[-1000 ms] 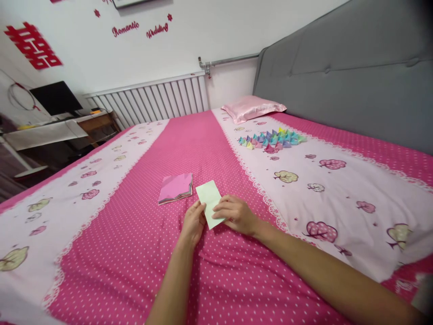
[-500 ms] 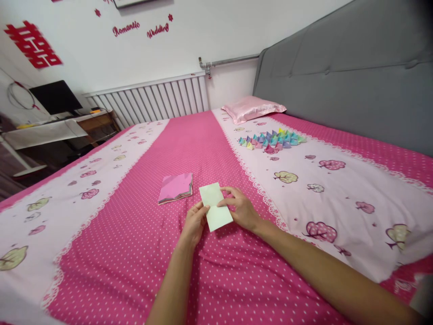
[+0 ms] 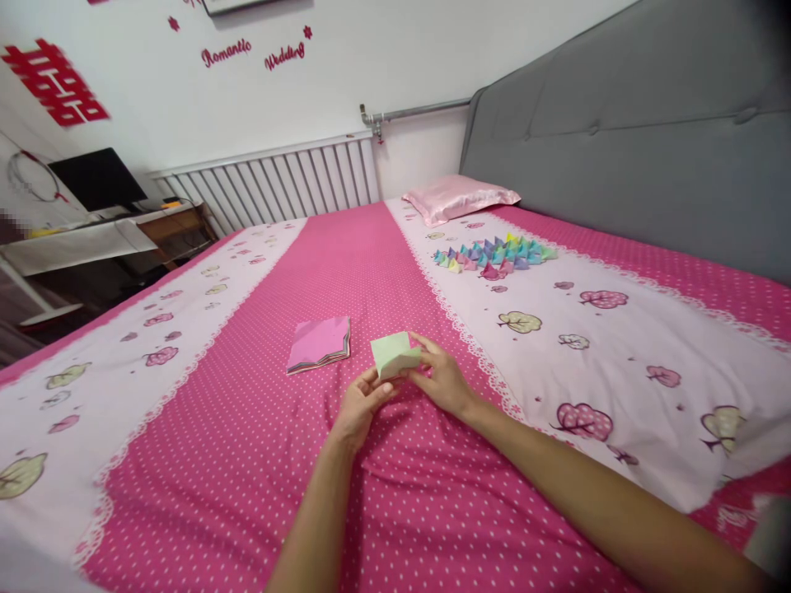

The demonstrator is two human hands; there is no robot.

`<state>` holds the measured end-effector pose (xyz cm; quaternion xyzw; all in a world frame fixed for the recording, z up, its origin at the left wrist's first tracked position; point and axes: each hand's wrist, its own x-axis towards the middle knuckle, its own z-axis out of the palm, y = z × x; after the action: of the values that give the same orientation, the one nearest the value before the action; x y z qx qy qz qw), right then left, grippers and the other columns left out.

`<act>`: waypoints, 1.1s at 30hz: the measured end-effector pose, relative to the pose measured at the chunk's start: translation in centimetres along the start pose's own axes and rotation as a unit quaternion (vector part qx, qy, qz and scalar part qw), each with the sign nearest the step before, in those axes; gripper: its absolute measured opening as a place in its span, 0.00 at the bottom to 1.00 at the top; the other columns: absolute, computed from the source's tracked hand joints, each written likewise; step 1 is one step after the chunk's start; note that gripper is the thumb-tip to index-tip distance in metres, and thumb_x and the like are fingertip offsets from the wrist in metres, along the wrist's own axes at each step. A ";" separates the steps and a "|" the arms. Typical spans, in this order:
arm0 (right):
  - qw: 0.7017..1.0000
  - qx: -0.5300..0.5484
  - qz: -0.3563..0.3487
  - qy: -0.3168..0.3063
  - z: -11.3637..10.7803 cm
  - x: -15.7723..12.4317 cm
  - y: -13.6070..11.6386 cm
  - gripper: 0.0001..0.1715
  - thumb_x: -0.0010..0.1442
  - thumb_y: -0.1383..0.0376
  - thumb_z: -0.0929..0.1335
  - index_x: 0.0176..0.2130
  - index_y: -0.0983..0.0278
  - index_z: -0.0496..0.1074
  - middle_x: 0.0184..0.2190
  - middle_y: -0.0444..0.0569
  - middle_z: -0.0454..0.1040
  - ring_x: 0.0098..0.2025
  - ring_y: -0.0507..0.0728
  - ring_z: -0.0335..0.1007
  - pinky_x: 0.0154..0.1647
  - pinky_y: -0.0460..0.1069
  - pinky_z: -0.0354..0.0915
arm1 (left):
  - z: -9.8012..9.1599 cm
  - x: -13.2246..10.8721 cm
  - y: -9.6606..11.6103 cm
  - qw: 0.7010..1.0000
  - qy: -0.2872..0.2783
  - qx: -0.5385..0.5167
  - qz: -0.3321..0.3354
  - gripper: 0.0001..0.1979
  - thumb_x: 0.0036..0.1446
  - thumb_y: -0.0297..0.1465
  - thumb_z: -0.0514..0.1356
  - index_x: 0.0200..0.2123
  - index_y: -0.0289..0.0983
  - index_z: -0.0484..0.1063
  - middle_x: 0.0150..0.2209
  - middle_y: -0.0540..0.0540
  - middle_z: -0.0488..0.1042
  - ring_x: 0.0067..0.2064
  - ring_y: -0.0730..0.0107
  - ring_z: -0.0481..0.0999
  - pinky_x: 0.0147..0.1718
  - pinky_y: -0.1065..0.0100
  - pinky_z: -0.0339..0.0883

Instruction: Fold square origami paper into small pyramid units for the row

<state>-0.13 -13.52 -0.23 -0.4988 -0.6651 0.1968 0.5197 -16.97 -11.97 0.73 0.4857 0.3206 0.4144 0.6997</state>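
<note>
A pale green sheet of paper is held above the pink dotted bedspread, its lower half bent up along a middle crease. My left hand grips its lower left edge, with the thumb in front near the fold. On the other side, my right hand pinches the right edge between thumb and fingers. To the left of the hands lies a stack of coloured paper with a pink sheet on top.
Several small folded paper pieces in many colours stand in rows on the right of the bed. Behind them lies a pink satin pillow by the grey headboard. A radiator and a desk with a monitor are farther back.
The green paper was nearly flat half a second ago; its lower half has now been folded upward. My left thumb has shifted down and right along it.
</note>
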 end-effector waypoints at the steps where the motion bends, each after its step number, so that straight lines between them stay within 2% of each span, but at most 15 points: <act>1: 1.000 0.003 0.003 -0.001 0.0 0.0 0.0 0.16 0.53 0.63 0.67 0.43 0.60 0.73 0.55 0.54 0.62 0.54 0.61 0.60 0.49 0.56 0.62 | 0.1 0.0 -0.1 1.000 0.006 0.009 0.000 0.23 0.43 0.30 0.66 0.45 0.36 0.70 0.46 0.41 0.72 0.44 0.64 0.73 0.39 0.71 0.67; 7: 1.000 0.020 0.017 -0.008 0.0 0.1 -0.4 0.14 0.53 0.61 0.67 0.39 0.64 0.75 0.50 0.56 0.67 0.49 0.59 0.65 0.43 0.53 0.65 | 0.1 0.4 -0.6 0.999 0.037 0.007 -0.008 0.16 0.47 0.33 0.64 0.40 0.33 0.73 0.41 0.40 0.75 0.39 0.67 0.75 0.42 0.69 0.66; 12: 0.996 0.070 0.058 0.005 0.0 0.2 -0.8 0.12 0.51 0.62 0.68 0.37 0.65 0.71 0.36 0.51 0.74 0.36 0.55 0.70 0.36 0.50 0.66 | 0.2 0.5 -0.7 0.999 0.042 0.012 -0.014 0.15 0.46 0.35 0.64 0.38 0.32 0.74 0.40 0.39 0.76 0.38 0.67 0.76 0.40 0.70 0.67; 14: 0.989 0.110 0.095 0.020 0.0 0.2 -0.9 0.17 0.49 0.62 0.69 0.39 0.65 0.66 0.33 0.50 0.74 0.34 0.55 0.71 0.33 0.50 0.67 | 0.3 0.5 -0.7 0.999 0.042 0.023 -0.017 0.15 0.46 0.35 0.64 0.37 0.33 0.75 0.40 0.40 0.76 0.38 0.67 0.76 0.39 0.70 0.67; 16: 0.979 0.154 0.127 0.032 0.0 0.2 -0.9 0.25 0.46 0.63 0.71 0.44 0.64 0.61 0.34 0.50 0.74 0.33 0.55 0.72 0.33 0.50 0.67 | 0.4 0.4 -0.7 0.998 0.040 0.034 -0.022 0.15 0.46 0.35 0.64 0.37 0.33 0.75 0.39 0.40 0.76 0.37 0.67 0.76 0.38 0.71 0.67; 18: 0.968 0.196 0.152 0.030 0.0 0.2 -0.8 0.33 0.44 0.64 0.71 0.48 0.64 0.57 0.34 0.49 0.74 0.32 0.55 0.72 0.34 0.51 0.68 | 0.4 0.4 -0.7 0.998 0.035 0.041 -0.025 0.15 0.46 0.34 0.64 0.37 0.32 0.75 0.37 0.40 0.77 0.35 0.69 0.76 0.37 0.72 0.67; 20: 0.958 0.232 0.167 0.017 0.0 0.2 -0.7 0.37 0.43 0.64 0.71 0.50 0.63 0.55 0.34 0.49 0.74 0.32 0.55 0.72 0.34 0.51 0.68 | 0.4 0.4 -0.7 0.998 0.031 0.047 -0.030 0.14 0.46 0.34 0.64 0.37 0.32 0.75 0.36 0.40 0.77 0.34 0.69 0.76 0.35 0.72 0.67; 25: 0.944 0.274 0.182 -0.018 0.1 0.3 -0.8 0.23 0.41 0.60 0.72 0.37 0.66 0.67 0.30 0.47 0.74 0.31 0.54 0.71 0.31 0.49 0.67 | 0.6 0.3 -0.6 0.996 0.028 0.076 -0.040 0.13 0.44 0.33 0.65 0.32 0.31 0.75 0.30 0.40 0.77 0.28 0.72 0.75 0.29 0.74 0.66; 33: 0.910 0.325 0.258 -0.024 -0.2 0.2 -1.1 0.19 0.40 0.58 0.73 0.31 0.66 0.70 0.25 0.45 0.73 0.24 0.52 0.68 0.25 0.46 0.64 | 0.4 0.3 -0.9 0.992 -0.013 0.121 -0.044 0.11 0.45 0.33 0.64 0.30 0.31 0.75 0.26 0.41 0.76 0.27 0.70 0.74 0.28 0.72 0.65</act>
<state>-0.43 -13.89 0.86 -0.4516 -0.4246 0.5411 0.5683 -16.23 -12.06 0.03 0.5575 0.3808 0.3351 0.6572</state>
